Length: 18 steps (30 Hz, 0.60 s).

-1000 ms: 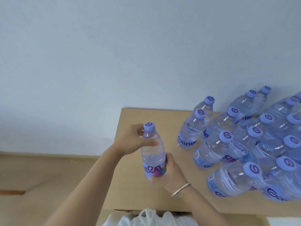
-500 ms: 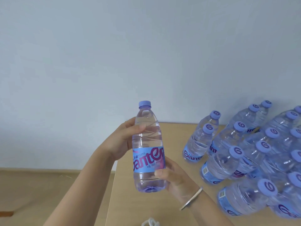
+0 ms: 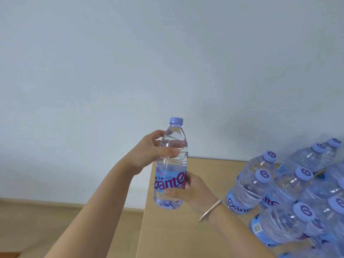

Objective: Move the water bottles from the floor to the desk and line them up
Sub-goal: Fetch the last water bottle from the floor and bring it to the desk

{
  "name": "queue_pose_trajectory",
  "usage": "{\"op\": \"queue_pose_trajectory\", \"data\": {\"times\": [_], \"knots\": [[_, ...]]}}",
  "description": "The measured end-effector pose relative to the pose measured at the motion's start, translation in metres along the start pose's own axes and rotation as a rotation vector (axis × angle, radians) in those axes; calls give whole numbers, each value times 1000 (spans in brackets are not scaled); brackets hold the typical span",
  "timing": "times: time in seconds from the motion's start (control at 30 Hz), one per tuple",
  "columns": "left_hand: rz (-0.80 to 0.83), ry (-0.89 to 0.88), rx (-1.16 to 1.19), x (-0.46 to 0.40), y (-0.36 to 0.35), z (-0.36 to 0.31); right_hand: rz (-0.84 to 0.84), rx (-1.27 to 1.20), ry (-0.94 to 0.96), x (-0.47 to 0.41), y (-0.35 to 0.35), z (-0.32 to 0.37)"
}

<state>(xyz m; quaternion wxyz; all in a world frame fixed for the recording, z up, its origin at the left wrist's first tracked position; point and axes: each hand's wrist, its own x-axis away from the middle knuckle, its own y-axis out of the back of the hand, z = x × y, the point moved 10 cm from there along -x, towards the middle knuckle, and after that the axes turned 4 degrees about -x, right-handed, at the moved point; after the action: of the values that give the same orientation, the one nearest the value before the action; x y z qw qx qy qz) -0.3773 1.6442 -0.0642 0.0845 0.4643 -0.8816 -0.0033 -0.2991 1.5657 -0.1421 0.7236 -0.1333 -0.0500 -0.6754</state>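
Bottle (image 3: 170, 170) upright, lifted above bench (image 3: 186, 229) near its left edge. Right hand (image 3: 189, 190) curled round lower label, bracelet (image 3: 210, 210) on wrist. Left hand (image 3: 150, 153) gripping upper body below cap (image 3: 176, 121). Right of both hands, cluster of bottles (image 3: 290, 198) standing on bench. Beyond, pale wall (image 3: 167, 62).

clear held bottle (image 3: 170, 164), lilac cap, blue label with magenta lettering; at 3 o'clock, clear bottles (image 3: 290, 192), lilac swirl-marked caps; tan desk (image 3: 186, 229); bracelet (image 3: 210, 209) seemingly silver.
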Motion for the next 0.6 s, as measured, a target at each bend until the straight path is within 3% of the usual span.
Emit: {"op": "queue_pose_trajectory", "data": {"times": [0.17, 0.6], "knots": [[-130, 52, -240, -18, 36, 15, -44, 82, -11, -41, -1, -10], [-230, 22, -389, -73, 66, 56, -242, 300, -28, -142, 35, -57]]}}
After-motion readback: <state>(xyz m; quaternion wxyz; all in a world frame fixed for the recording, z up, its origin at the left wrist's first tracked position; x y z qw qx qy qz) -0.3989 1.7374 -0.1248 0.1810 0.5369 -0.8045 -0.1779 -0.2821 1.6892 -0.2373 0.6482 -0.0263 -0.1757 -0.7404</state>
